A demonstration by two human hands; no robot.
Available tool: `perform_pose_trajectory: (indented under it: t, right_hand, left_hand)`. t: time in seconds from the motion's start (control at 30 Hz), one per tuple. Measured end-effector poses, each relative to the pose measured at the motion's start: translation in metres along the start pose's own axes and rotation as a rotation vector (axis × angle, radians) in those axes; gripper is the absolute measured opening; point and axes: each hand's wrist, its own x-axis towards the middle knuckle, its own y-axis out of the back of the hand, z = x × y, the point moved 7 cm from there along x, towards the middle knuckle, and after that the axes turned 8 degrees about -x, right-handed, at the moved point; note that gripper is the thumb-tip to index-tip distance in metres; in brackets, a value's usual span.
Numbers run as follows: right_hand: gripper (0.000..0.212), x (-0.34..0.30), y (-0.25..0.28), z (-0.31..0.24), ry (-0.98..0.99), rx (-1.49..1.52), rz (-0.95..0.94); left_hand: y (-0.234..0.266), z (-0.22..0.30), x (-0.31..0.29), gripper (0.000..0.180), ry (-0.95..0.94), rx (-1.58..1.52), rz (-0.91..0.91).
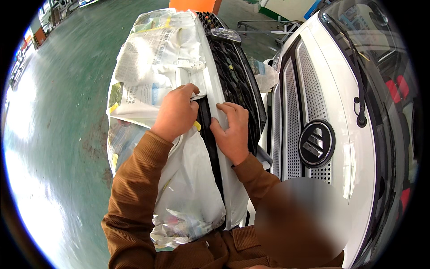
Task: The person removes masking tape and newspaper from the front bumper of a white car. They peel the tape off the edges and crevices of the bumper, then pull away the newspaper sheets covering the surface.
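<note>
A long car front part, looking like a bumper with its grille, lies before me, covered in masking newspaper and thin film. My left hand is closed at the paper's inner edge, its fingertips pinching a fold there. A black strip shows bare between the paper and a pale white rail. My right hand rests on that rail, thumb and fingers apart, gripping nothing. Small pieces of yellow tape hold the covering down. Clear film drapes the near end.
To the right stands a white vehicle with a perforated grille, a round black emblem and a wiper. Black mesh runs along the covered part's right side. A metal frame and an orange block are at the back; green floor spreads left.
</note>
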Motion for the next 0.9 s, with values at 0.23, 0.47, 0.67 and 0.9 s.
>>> perform_pose_trajectory:
  t: [0.23,0.47,0.67,0.9]
  right_hand:
    - [0.041,0.000,0.000,-0.001,-0.005,0.002,0.003]
    - [0.040,0.002,0.001,0.003,-0.011,0.065,0.002]
    - [0.050,0.036,-0.018,0.006,0.075,0.143,-0.079]
    - [0.044,0.076,-0.047,0.016,0.179,0.119,-0.149]
  left_hand:
    - [0.000,0.001,-0.003,0.033,-0.028,-0.026,0.034]
    - [0.000,0.006,-0.007,0.041,-0.006,-0.036,0.059]
    - [0.001,0.014,-0.014,0.047,-0.028,-0.043,0.059]
    - [-0.012,0.028,-0.021,0.049,-0.217,0.242,0.059]
